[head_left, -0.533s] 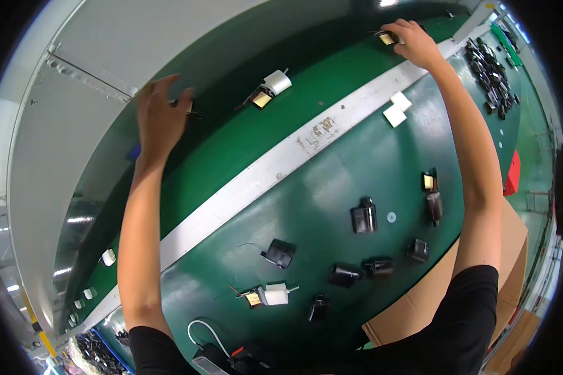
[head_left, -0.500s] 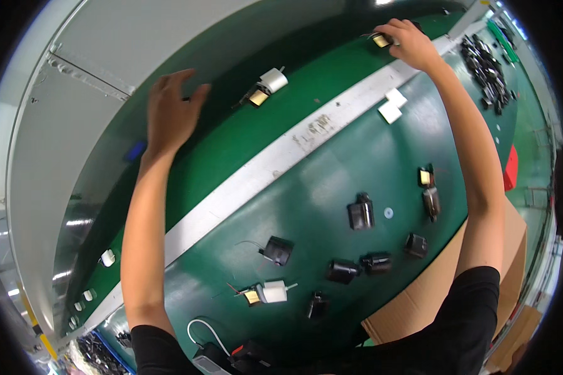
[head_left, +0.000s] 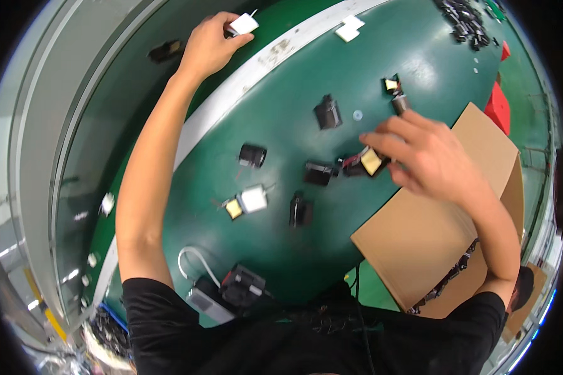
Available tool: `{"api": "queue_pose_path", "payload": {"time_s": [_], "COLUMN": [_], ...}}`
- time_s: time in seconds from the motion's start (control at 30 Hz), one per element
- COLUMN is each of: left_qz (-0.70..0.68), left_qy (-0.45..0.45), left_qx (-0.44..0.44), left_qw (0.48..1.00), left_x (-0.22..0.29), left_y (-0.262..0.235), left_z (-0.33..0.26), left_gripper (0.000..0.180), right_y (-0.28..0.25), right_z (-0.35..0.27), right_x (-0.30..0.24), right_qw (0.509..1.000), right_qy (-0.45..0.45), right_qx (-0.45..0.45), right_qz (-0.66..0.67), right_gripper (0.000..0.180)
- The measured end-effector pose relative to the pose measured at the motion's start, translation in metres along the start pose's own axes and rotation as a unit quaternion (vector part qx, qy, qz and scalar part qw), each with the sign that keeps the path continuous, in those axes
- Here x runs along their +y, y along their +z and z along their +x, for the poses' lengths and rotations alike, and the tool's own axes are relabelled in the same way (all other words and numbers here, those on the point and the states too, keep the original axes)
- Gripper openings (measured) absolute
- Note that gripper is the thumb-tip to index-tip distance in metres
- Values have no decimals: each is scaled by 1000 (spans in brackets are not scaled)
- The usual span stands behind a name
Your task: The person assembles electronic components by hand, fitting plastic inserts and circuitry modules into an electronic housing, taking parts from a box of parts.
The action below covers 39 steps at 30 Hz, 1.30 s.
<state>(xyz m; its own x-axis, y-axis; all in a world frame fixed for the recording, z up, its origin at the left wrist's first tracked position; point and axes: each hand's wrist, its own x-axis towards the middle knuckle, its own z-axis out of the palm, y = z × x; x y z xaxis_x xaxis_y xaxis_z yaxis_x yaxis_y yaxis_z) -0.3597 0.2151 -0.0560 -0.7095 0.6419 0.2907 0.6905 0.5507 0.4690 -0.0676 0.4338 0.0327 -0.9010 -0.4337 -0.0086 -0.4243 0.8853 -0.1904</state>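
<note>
At the upper left, my left hand [head_left: 209, 47] grips a small white cylinder-shaped motor [head_left: 244, 24] with a thin shaft sticking out, over the green belt. My right hand [head_left: 419, 153] hovers over the table at centre right, fingers apart and slightly blurred. Just beneath its fingertips is a dark motor part with a yellow pad [head_left: 371, 161], lying among black motor parts [head_left: 319, 173]. Another motor part with a yellow pad [head_left: 391, 85] lies beyond this hand. A white motor with a yellow pad [head_left: 253, 199] rests nearer me.
A pale metal rail [head_left: 231, 94] divides belt from table. An open cardboard box [head_left: 419, 244] holding dark pieces stands at right. White pads [head_left: 349, 29] lie by the rail; a black pile [head_left: 466, 25] sits far right. A device with a white cable [head_left: 209, 303] is near my body.
My left hand has taken hold of the white motor from the belt. My right hand has come back from the belt to the table, bringing the yellow-padded part. The view has shifted.
</note>
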Motion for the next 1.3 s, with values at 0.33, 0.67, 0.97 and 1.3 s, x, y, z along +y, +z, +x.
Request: {"api": "queue_pose_path", "payload": {"time_s": [0.33,0.67,0.97,1.3], "left_qz": [-8,21,304,222], "left_qy": [13,1,-177,-275], "left_qx": [-229,-102,75,19], "left_qw": [973,995,933,935], "left_x": [145,116,-100,-141], "left_y": [-87,-98,-160,-157], "left_z": [-288,-323,-306,-304], "left_gripper": [42,41,51,45], "right_y": [105,11,247,261], "right_z": [-14,-179,-463,-450], "right_x": [-157,-87,-50,-31], "right_qw": [987,848,735,771], "right_qy": [-153,338,673,633], "right_qx": [-42,402,-60,39], "right_qz": [-30,72,51,55], "right_gripper": [39,20,62,65]}}
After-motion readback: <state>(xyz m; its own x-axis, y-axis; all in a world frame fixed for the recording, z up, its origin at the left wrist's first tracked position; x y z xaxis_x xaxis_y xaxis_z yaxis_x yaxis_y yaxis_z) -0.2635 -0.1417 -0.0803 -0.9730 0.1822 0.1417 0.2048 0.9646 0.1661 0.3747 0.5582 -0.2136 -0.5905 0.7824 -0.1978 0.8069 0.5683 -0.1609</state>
